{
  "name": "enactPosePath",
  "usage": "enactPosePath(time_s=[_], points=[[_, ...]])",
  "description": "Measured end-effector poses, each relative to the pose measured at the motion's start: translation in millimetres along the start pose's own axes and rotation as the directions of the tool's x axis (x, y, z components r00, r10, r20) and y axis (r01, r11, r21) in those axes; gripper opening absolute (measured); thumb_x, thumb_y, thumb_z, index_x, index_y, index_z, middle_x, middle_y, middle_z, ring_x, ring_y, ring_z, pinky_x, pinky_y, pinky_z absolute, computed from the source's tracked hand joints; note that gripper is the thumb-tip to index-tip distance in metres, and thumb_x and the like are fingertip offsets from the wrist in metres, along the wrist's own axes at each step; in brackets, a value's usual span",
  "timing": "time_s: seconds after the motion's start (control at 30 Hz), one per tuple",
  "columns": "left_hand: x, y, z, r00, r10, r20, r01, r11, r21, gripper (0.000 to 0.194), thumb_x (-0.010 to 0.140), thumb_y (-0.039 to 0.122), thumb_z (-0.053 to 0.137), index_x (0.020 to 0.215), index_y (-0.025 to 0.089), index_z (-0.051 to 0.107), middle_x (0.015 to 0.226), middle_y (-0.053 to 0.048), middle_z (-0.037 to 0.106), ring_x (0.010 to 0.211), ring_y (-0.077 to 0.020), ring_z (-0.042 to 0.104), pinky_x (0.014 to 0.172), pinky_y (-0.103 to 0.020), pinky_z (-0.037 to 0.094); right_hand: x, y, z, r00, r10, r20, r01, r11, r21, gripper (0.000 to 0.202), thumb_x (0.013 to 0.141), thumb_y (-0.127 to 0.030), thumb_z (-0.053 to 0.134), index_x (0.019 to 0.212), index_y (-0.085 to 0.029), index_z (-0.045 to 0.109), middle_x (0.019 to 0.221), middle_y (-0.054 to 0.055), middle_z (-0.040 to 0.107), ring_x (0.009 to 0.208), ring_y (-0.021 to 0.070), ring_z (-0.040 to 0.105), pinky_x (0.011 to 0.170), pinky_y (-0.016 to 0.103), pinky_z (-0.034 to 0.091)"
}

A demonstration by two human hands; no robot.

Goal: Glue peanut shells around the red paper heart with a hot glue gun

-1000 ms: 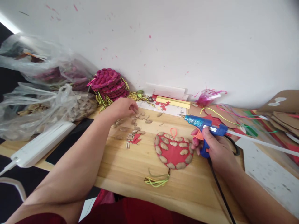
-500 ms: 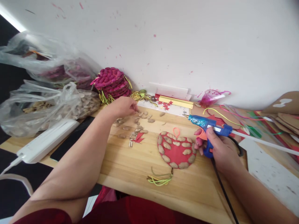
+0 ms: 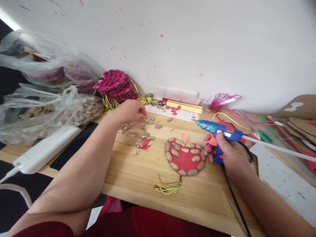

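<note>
My left hand [image 3: 130,112] is over the back of a scatter of unshelled peanuts [image 3: 158,126], its fingers pinched together; what lies between them, if anything, is hidden. In my right hand [image 3: 233,156] is a blue glue gun [image 3: 217,129], its nozzle pointing left and a long white glue stick [image 3: 276,148] coming out of its rear. Below the nozzle lies a red apple-shaped piece [image 3: 185,161] with peanuts round its rim and a few inside. It has an orange loop [image 3: 185,137] on top and a yellow-green tassel [image 3: 168,188] below. Red scraps [image 3: 146,144] lie by the peanuts.
A stack of magenta peanut-covered pieces [image 3: 116,84] leans by the wall, next to plastic bags [image 3: 49,108]. A white power strip [image 3: 46,149] and a black phone [image 3: 74,144] lie left. Small red stars [image 3: 174,110], a stained cup [image 3: 219,101] and cardboard pieces [image 3: 296,128] stand behind and right.
My left hand has risen slightly from the peanuts, with its fingers drawn closer together. The glue gun stays in my right hand; the whole view has shifted a little.
</note>
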State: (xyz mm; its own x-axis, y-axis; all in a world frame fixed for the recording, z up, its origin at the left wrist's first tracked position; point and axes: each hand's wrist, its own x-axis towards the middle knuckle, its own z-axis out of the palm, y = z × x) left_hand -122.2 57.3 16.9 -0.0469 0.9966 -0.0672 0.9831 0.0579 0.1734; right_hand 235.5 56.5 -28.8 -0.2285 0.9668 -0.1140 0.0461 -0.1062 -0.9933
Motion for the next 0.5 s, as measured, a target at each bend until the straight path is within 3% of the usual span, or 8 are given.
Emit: enactPosePath(time_s=[0.13, 0.33, 0.5], points=[[1, 11, 5.5, 0.998, 0.001, 0.057, -0.003, 1.000, 0.026, 0.022, 0.080, 0.034, 0.068, 0.093, 0.022, 0.083, 0.092, -0.004, 0.082, 0.082, -0.0217, 0.072, 0.071, -0.028, 0.048, 1, 2, 0, 1.000, 0.008, -0.001, -0.008, 1.000, 0.011, 0.043, 0.087, -0.064, 0.073, 0.079, -0.022, 0.069, 0.063, 0.005, 0.063, 0.057, 0.0209, 0.067, 0.044, 0.026, 0.045], [3, 9, 7.3, 0.999, 0.009, 0.041, -0.014, 0.994, 0.107, 0.032, 0.081, 0.019, 0.059, 0.102, 0.023, 0.083, 0.102, -0.004, 0.082, 0.091, -0.0218, 0.073, 0.079, -0.027, 0.049, 6, 10, -4, 0.999, -0.030, 0.041, 0.030, 1.000, -0.006, 0.051, 0.087, -0.071, 0.069, 0.084, -0.020, 0.069, 0.063, 0.003, 0.064, 0.055, 0.0173, 0.066, 0.042, 0.022, 0.045], [4, 5, 5.9, 0.998, -0.021, 0.064, 0.014, 0.994, 0.107, 0.028, 0.080, 0.024, 0.065, 0.101, 0.025, 0.083, 0.100, -0.002, 0.082, 0.090, -0.0205, 0.074, 0.076, -0.025, 0.049, 7, 11, -6, 0.998, -0.028, 0.062, 0.027, 1.000, 0.011, 0.050, 0.088, -0.070, 0.069, 0.086, -0.020, 0.070, 0.064, 0.002, 0.064, 0.056, 0.0167, 0.067, 0.042, 0.021, 0.046]])
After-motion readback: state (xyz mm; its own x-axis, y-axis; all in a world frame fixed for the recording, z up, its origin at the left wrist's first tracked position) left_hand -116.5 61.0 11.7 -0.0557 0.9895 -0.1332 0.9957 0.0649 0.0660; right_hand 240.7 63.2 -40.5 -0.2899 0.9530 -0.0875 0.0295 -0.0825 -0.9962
